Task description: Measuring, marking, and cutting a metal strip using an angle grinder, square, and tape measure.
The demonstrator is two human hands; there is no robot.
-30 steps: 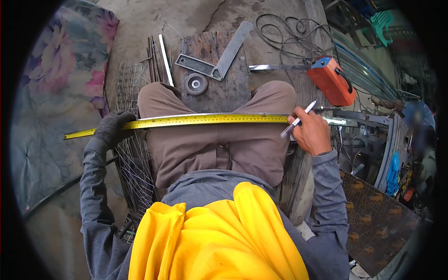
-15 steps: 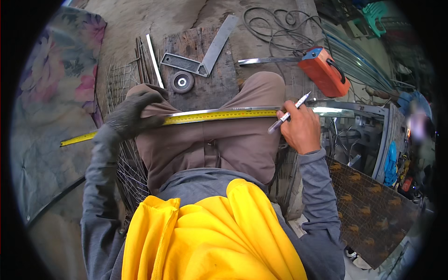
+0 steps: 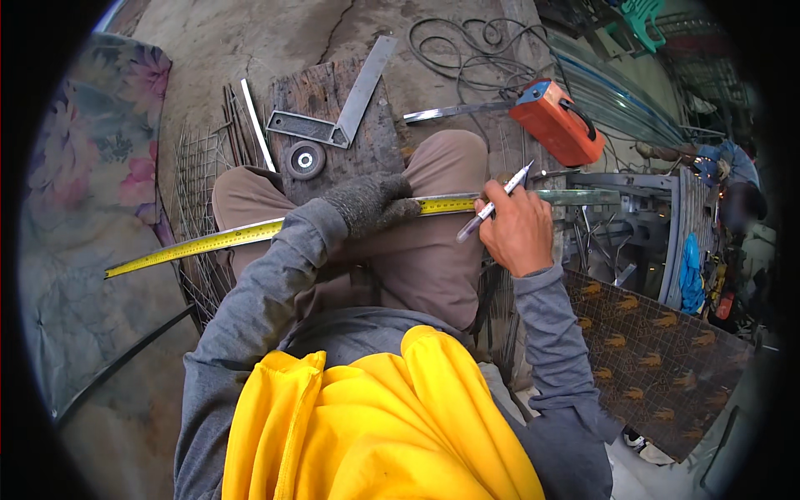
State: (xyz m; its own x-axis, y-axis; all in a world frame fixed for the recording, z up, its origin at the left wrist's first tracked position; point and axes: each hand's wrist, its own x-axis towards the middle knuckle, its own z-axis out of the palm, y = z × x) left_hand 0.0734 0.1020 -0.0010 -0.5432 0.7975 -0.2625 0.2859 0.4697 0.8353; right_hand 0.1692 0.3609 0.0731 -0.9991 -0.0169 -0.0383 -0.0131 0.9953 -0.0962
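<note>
A yellow measuring tape stretches along a thin metal bar across my lap. My left hand, in a dark grey glove, is closed round the tape and bar between my knees. Its fingertips point right. My bare right hand grips a white marker pen slantwise, tip up and to the right. The fingers of that hand also lie at the right part of the tape and bar. What the right fingertips press on underneath is hidden.
Ahead, a metal try square and a grinding disc lie on a wooden board. An orange welding machine with a coiled cable stands front right. A metal frame and patterned panel are at right.
My left hand has slid right along the tape, from near my left knee to between the knees. The right hand keeps the pen in much the same place.
</note>
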